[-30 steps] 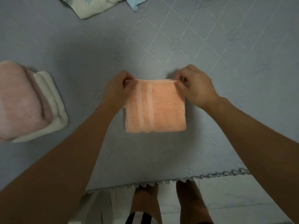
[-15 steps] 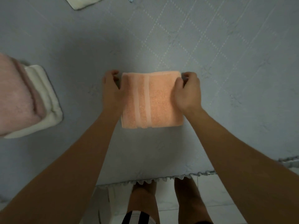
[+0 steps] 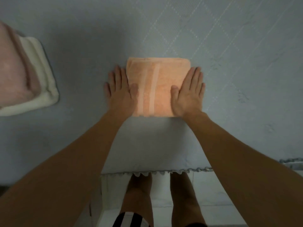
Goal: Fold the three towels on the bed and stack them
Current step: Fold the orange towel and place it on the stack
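Because the folding needs a broad flat surface, the bed (image 3: 213, 46) with its grey quilted cover is being used as the work surface, and all three towels are being kept on it. At the far left a stack is being built: the pink towel (image 3: 13, 68) is lying on the cream towel (image 3: 44, 82), both folded, well apart from the work in the middle. Near the middle of the bed, the orange towel (image 3: 157, 86) is lying as a compact folded square, and it is being pressed flat so that the fold holds before it is carried to the stack. The left hand (image 3: 120, 89) is being laid along its left edge, mostly on the bedcover, with the thumb on the cloth; the right hand (image 3: 188, 92) is being laid over its right edge. The fingers of both are being held straight and spread, and nothing is being gripped. Half a second earlier the far corners were being pinched by curled fingers; now the corners are released and both palms are lying flat and nearer.
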